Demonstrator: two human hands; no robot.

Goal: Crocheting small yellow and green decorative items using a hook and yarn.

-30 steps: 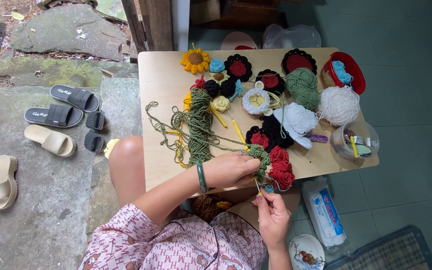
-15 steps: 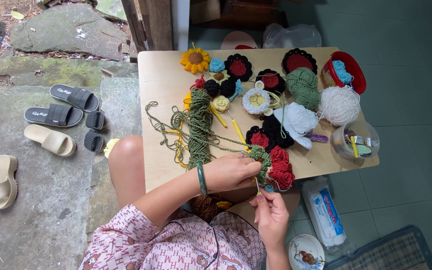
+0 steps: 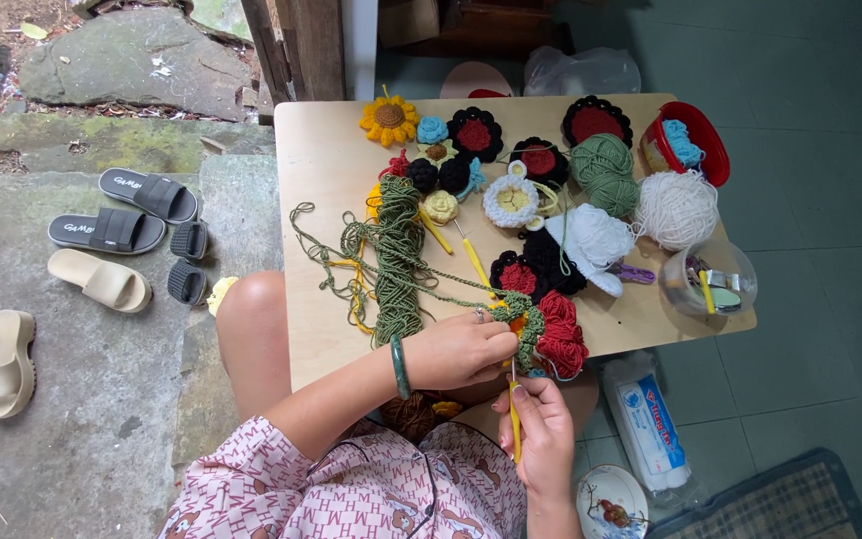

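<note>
Both hands closed, left hand (image 3: 456, 349) fingers pinching red-green crochet flower (image 3: 549, 334), right hand (image 3: 541, 434) gripping yellow hook (image 3: 515, 431) below it

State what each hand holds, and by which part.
Left hand: the green edge of the red crochet flower. Right hand: a yellow crochet hook, by its handle.
</note>
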